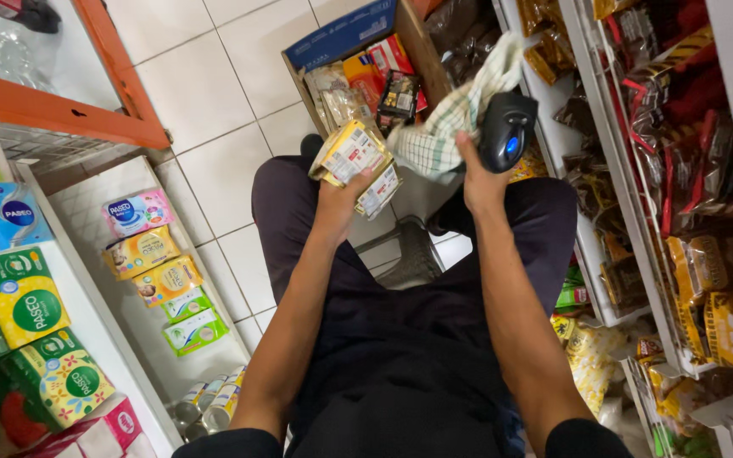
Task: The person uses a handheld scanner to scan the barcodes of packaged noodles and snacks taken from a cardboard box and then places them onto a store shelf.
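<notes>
Left hand (338,197) fingers clamping yellow packets (355,161), right hand (478,182) – gripping black scanner (506,129), checked cloth (451,119)

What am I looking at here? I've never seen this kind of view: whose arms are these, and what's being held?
One camera, worn on a person's head, looks down at their own arms and dark trousers. The left hand holds a yellow-and-white packet. The right hand holds a black scanner and a checked cloth. Ahead on the tiled floor stands an open box of packets. Shelves flank the aisle: tissue packs on the left, brown and yellow sachets on the right.
</notes>
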